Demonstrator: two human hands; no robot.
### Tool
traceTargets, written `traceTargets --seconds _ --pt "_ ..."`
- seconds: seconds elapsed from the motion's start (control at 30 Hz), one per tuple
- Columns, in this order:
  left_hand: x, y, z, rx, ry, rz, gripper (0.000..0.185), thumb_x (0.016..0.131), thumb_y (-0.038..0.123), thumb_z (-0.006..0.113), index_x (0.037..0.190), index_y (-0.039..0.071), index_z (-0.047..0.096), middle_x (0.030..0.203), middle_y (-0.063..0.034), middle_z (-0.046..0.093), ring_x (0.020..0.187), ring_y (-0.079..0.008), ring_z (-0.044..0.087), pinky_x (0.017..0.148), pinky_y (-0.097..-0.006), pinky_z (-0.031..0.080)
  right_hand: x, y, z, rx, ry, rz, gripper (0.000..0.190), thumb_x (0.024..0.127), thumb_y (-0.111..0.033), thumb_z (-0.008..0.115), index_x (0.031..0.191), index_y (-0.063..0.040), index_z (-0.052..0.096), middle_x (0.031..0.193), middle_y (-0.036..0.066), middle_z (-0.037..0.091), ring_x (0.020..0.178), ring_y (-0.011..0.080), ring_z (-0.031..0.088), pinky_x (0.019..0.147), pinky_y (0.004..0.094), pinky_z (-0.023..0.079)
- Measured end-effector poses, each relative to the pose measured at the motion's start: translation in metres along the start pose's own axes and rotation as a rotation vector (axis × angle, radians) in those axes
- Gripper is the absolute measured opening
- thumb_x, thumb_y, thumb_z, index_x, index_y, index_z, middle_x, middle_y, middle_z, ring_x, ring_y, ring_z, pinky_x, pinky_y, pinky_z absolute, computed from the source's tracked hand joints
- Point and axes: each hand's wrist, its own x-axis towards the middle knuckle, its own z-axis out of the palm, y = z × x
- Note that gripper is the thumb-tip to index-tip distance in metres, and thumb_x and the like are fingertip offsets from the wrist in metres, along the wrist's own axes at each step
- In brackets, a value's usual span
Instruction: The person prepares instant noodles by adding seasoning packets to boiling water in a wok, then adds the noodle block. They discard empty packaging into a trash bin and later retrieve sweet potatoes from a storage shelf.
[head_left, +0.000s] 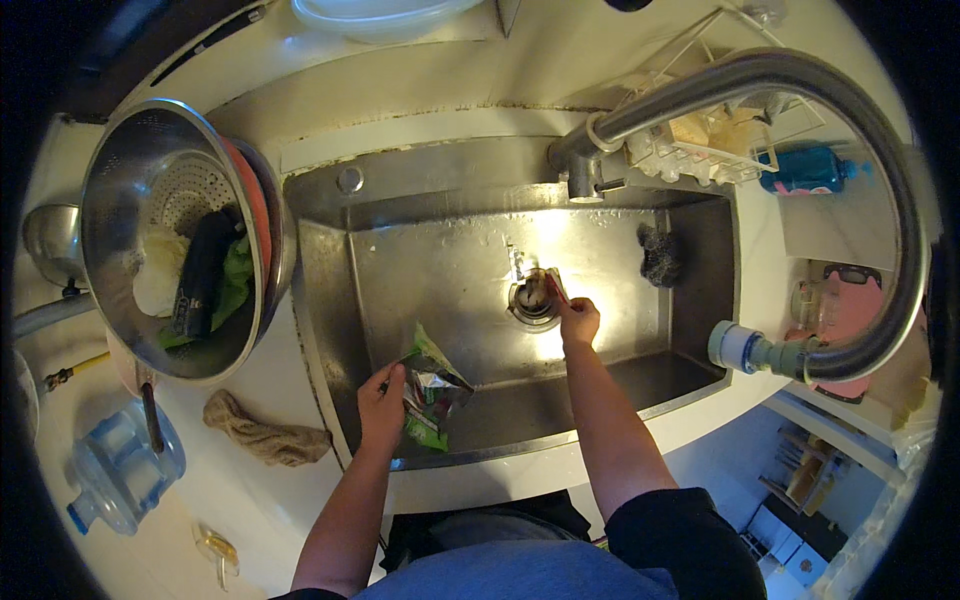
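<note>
Over the front left of the stainless steel sink, my left hand grips a crumpled green plastic bag with a silvery inside. The bag looks opened, and its contents are hard to make out. My right hand reaches down to the right rim of the drain. Between its fingertips is a small, thin red-and-white piece, perhaps a scrap of packaging. A narrow whitish strip lies just behind the drain. Dark shapes inside the drain opening are unclear.
A steel colander holding leafy vegetables and a dark elongated object stands left of the sink. The curved faucet pipe arches over the right side. A steel wool scrubber, brown cloth, water jug and teal bottle are around.
</note>
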Motion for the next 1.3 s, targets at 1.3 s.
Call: traceTargets --seconds 1.3 --pt "-0.007 0.012 0.049 0.051 -0.139 -0.028 0.026 0.087 0.023 0.054 0.096 0.000 0.063 0.066 0.0006 0.056 0.060 -0.0051 0.045 0.053 -0.0220 0.038 -0.165 -0.104 -0.021 -0.318 -0.856 -0.748 0.015 0.079 -0.017 0.057 0.087 -0.007 0.064 0.074 0.017 0.062 0.066 0.0304 0.062 0.058 0.0396 0.048"
